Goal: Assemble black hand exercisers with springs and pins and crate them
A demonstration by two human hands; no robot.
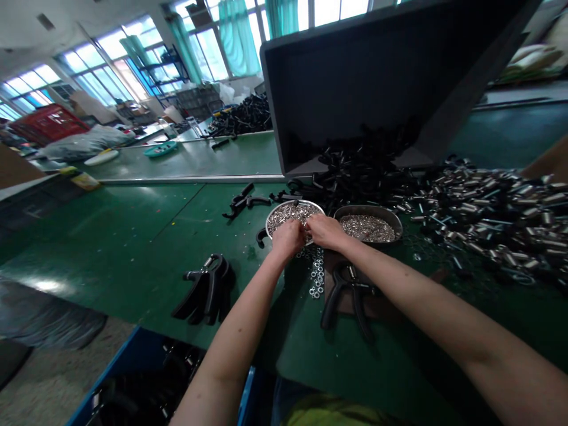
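Note:
Both hands meet over a round metal bowl (277,214) of small metal pins. My left hand (288,236) is closed at the bowl's front, holding something too small to name. Beside it, my right hand (326,231) is closed too, its fingertips at the bowl's right side; what they pinch is hidden. An oval tin (397,223) of small metal parts stands just right of the bowl. Loose nuts (316,273) lie in front of the bowl. A black spring clamp (350,296) lies below my right forearm, and several black clamps (208,290) are grouped to the left.
A large grey bin (346,89) lies tipped behind the bowls, black parts (355,177) spilling out. Metal cylinders and bolts (501,213) are heaped at the right. A blue crate (119,361) with black clamps is below the front edge of the green table (110,248).

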